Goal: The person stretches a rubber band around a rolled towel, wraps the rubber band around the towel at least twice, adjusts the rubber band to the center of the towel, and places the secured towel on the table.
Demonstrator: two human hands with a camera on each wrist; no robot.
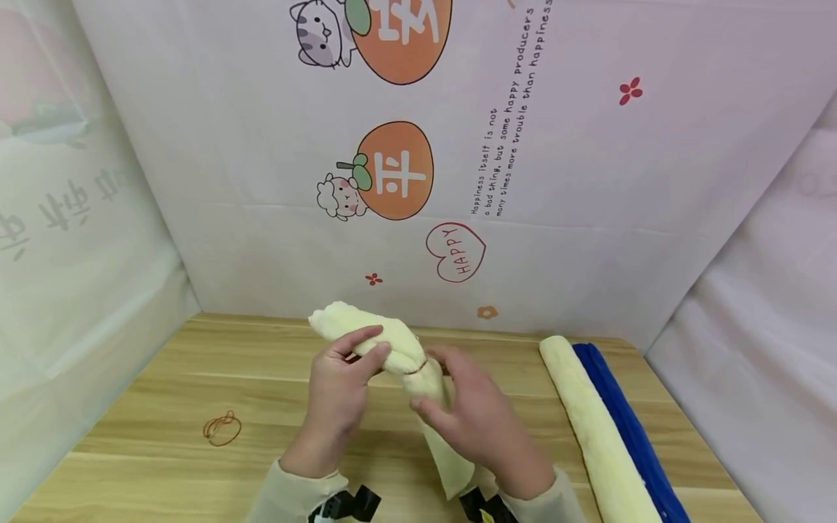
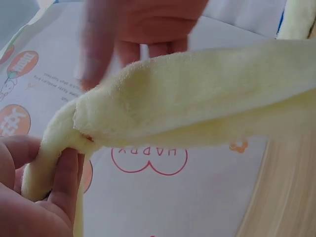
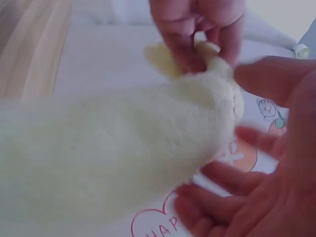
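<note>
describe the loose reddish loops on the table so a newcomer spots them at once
In the head view, find the wood-grain tabletop and look over its left part. A small tangle of thin reddish-brown loops lies there. Unlike the thin reddish band around the pale yellow cloth, it lies loose on the wood.

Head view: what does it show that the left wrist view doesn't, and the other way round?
Only the head view shows the loose band, the sleeves and the black wrist gear.

Only the left wrist view shows the long fold line running along the cloth to the picture's right edge.

Both share the cloth, the left hand, the right hand, the HAPPY heart, the table and the yellow roll.
</note>
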